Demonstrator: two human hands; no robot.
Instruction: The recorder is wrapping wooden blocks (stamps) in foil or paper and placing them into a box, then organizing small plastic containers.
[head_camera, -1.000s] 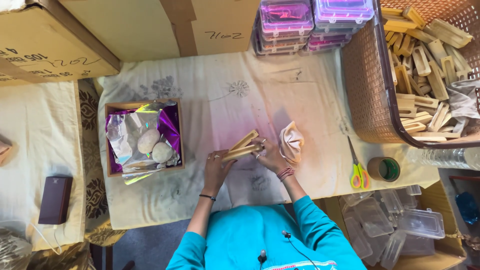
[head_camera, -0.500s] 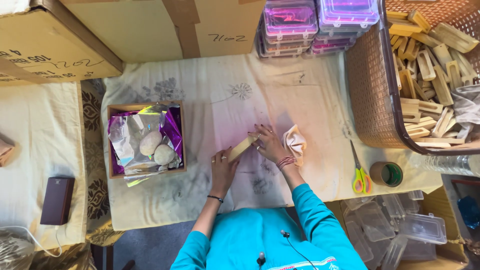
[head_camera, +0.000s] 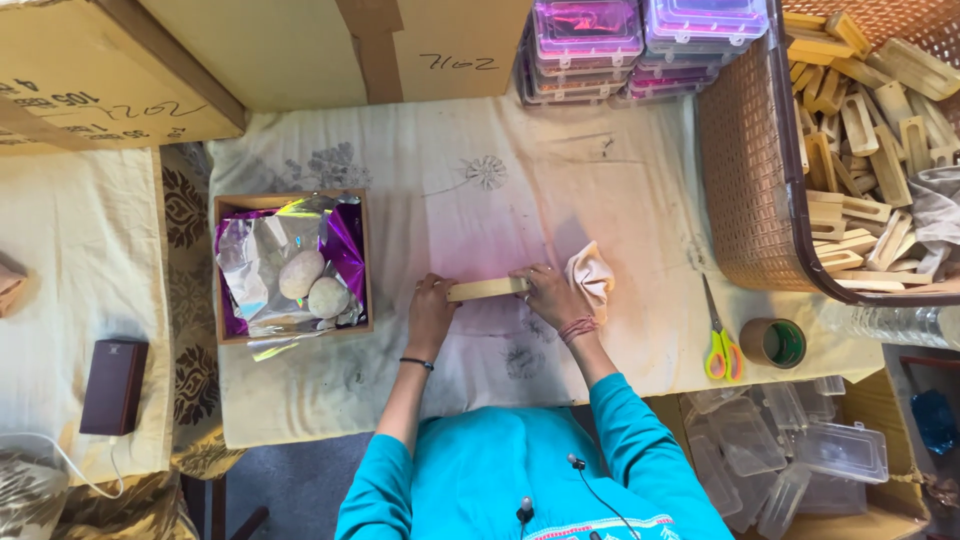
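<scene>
2 hands (head_camera: 432, 312) (head_camera: 548, 295) grip 1 wooden piece (head_camera: 487, 289).

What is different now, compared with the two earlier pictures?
The wooden pieces, first fanned and tilted, are now gathered flat and level between the left hand and right hand. The cloth, box of foil, scissors and basket stayed put.

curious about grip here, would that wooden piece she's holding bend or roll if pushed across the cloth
Probably stiff: the wooden piece spans straight between the left hand and right hand without sagging. Its flat, squared faces suggest it would slide, not roll. It likely weighs little, since fingertips alone hold it at each end.
</scene>
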